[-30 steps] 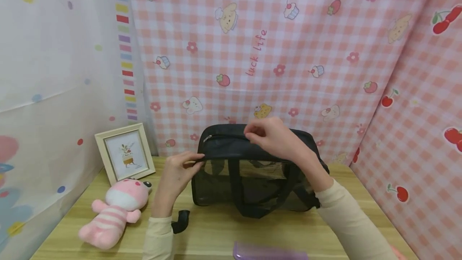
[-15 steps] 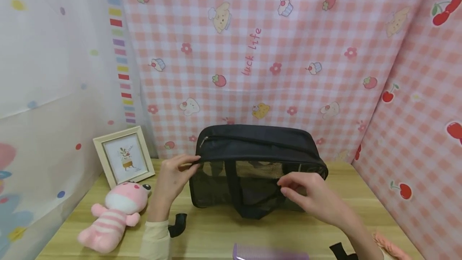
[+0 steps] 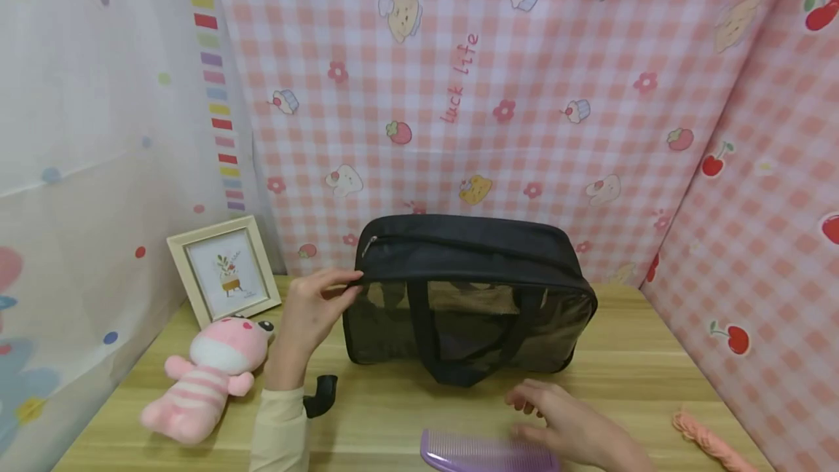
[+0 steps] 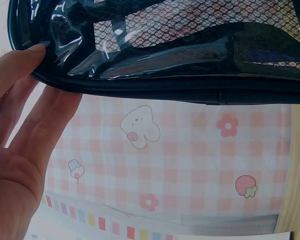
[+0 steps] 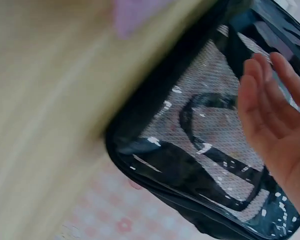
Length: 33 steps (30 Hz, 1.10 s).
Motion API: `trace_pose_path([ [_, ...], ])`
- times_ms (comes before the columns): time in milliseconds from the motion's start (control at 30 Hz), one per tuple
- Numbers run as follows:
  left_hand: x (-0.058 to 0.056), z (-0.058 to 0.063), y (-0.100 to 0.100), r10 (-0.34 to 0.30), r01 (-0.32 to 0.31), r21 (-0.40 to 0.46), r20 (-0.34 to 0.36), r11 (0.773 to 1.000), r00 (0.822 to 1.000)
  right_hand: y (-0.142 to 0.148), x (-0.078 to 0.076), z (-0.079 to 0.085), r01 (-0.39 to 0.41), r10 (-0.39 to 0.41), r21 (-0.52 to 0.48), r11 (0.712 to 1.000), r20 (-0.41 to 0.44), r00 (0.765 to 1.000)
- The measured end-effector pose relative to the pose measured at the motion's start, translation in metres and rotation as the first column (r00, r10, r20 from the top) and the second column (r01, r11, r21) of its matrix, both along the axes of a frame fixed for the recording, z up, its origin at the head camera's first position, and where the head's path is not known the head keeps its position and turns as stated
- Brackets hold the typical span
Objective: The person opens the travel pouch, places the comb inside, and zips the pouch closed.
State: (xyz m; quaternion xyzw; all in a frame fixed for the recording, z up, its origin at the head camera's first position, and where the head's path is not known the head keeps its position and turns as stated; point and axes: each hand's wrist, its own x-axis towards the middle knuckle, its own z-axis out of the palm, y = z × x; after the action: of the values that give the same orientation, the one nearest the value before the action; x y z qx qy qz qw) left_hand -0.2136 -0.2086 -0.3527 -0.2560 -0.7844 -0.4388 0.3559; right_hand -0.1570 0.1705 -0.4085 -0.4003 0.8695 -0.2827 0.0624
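The black bag stands upright on the bench, just before the checked curtain. The left grip pinches its upper left corner, thumb on the front, fingers behind the edge. The right grip is at the purple comb, thumb and loosely bent fingers parted, holding nothing; contact with the comb cannot be confirmed.

Risks, as judged: the bag is secured at one corner only, so a firm pull there could swing or tip its soft body. The handle strap hangs down the front and could snag fingers passing upward. The comb lies low and flat; a hurried pinch could skid it along the bench.
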Motion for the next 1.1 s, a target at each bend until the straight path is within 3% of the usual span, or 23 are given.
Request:
trace_pose_path([
  [200, -0.001, 0.001, 0.001, -0.017, 0.018, 0.020, -0.008, 1.000, 1.000, 0.001, 0.004, -0.017, 0.069, -0.084, 0.183, 0.981, 0.071, 0.994],
  [400, 0.012, 0.017, 0.010, -0.030, 0.032, 0.035, -0.034, 0.999, 0.999, 0.002, 0.008, -0.024, 0.123, -0.215, 0.397, 0.909, 0.196, 0.957],
  [500, 0.020, 0.025, 0.015, -0.024, 0.025, 0.026, -0.033, 0.999, 0.999, 0.003, 0.011, -0.030, 0.125, -0.207, 0.413, 0.902, 0.161, 0.965],
  [667, 0.019, 0.024, 0.016, -0.028, 0.029, 0.034, -0.030, 0.999, 0.999, 0.003, 0.012, -0.038, 0.105, -0.141, 0.357, 0.928, 0.079, 0.987],
  [1100, 0.021, 0.026, 0.017, -0.038, 0.039, 0.029, -0.030, 0.999, 0.999, 0.001, 0.006, -0.032, 0.099, -0.163, 0.362, 0.927, 0.153, 0.975],
])
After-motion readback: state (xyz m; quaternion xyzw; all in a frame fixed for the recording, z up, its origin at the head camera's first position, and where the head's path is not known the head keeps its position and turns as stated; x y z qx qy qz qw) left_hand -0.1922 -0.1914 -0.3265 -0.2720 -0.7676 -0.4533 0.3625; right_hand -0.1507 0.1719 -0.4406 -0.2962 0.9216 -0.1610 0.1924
